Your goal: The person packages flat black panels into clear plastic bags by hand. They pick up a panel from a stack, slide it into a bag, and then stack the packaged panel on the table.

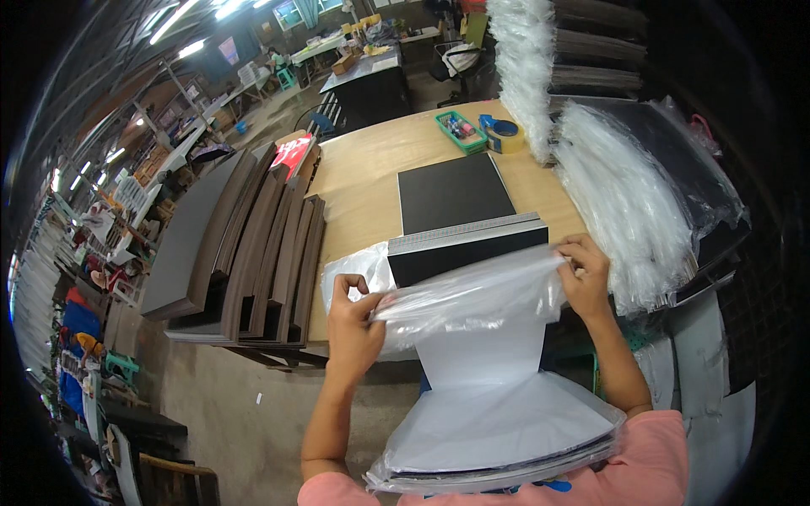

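Observation:
Between my two hands a clear plastic bag [472, 295] is stretched, its gathered edge pinched at both ends. My left hand [356, 325] grips the left end with thumb and fingers. The right end is pinched by my right hand [582, 274]. Below the plastic, a white sheet [481, 354] shows, and a stack of white sheets in clear plastic [498, 422] rests against my body. Just beyond my hands, a black box-like piece with layered grey edges [468, 249] sits at the table's near edge. A flat black panel [456, 194] lies behind it.
Dark boards [245, 253] are stacked upright along the left of the wooden table [363, 160]. A green basket [461, 131] of small items and tape rolls [504, 132] sit at the back. Bundles of clear plastic bags [620, 202] pile up on the right.

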`<state>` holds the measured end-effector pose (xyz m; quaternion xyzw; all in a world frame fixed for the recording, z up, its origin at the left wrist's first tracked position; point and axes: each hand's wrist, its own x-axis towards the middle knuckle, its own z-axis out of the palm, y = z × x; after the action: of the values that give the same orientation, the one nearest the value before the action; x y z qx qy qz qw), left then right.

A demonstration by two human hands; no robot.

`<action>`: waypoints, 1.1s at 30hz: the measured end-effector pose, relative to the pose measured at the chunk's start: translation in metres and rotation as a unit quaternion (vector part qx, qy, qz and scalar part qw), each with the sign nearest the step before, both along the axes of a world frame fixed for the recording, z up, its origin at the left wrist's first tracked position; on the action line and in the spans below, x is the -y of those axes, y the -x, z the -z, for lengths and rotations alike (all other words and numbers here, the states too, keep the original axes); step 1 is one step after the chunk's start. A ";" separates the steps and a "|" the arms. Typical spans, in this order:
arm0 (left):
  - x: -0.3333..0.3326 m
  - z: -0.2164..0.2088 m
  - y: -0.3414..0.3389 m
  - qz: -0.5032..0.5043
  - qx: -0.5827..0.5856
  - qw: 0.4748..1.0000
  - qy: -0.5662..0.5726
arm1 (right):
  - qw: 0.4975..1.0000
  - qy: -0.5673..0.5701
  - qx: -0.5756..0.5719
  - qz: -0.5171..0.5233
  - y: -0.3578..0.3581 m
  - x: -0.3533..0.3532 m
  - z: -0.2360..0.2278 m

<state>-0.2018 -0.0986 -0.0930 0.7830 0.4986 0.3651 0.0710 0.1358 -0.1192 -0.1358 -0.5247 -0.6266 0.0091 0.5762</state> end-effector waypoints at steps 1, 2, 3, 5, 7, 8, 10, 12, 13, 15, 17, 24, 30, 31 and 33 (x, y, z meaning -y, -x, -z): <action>0.001 -0.001 0.010 0.046 0.050 0.995 0.076 | 1.000 0.015 -0.014 -0.015 0.003 0.008 -0.011; 0.000 -0.002 0.020 0.091 0.101 0.979 0.151 | 0.996 0.052 -0.067 -0.041 0.005 0.014 -0.018; -0.005 0.003 0.031 0.148 0.128 0.949 0.246 | 0.987 0.087 -0.116 -0.065 0.009 0.021 -0.024; -0.007 0.011 0.036 0.194 0.198 0.878 0.391 | 0.952 0.206 -0.183 -0.136 -0.002 0.033 -0.028; 0.000 0.011 0.030 0.201 0.309 0.782 0.502 | 0.842 0.336 -0.330 -0.263 -0.015 0.039 -0.031; 0.004 0.021 0.032 0.185 0.337 0.734 0.560 | 0.765 0.393 -0.397 -0.321 -0.021 0.041 -0.028; 0.007 0.059 0.041 0.166 0.387 0.625 0.657 | 0.696 0.426 -0.457 -0.353 -0.027 0.056 -0.002; 0.014 0.102 0.060 0.184 0.436 0.524 0.708 | 0.676 0.445 -0.474 -0.348 -0.023 0.074 0.031; 0.023 0.114 0.064 0.165 0.447 0.499 0.724 | 0.650 0.416 -0.518 -0.370 -0.024 0.089 0.050; 0.036 0.146 0.072 0.159 0.465 0.455 0.743 | 0.609 0.380 -0.561 -0.413 -0.020 0.108 0.078; 0.049 0.195 0.078 0.180 0.488 0.414 0.747 | 0.644 0.455 -0.485 -0.378 -0.028 0.118 0.123; 0.067 0.308 0.099 0.054 0.301 0.629 0.715 | 0.727 0.529 -0.355 -0.255 -0.029 0.118 0.231; 0.039 0.182 0.078 -0.010 0.168 0.916 0.365 | 0.802 0.545 -0.215 -0.116 -0.040 0.109 0.298; 0.031 0.157 0.068 -0.009 0.120 0.974 0.194 | 0.819 0.527 -0.201 -0.103 -0.040 0.111 0.300; 0.011 0.126 0.052 -0.013 0.036 0.999 -0.025 | 0.854 0.495 -0.134 -0.082 -0.037 0.109 0.296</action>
<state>-0.2534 -0.1092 -0.2191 0.7641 0.4969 0.4062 0.0644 0.1729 -0.2284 -0.4321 -0.6812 -0.4965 0.4357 0.3155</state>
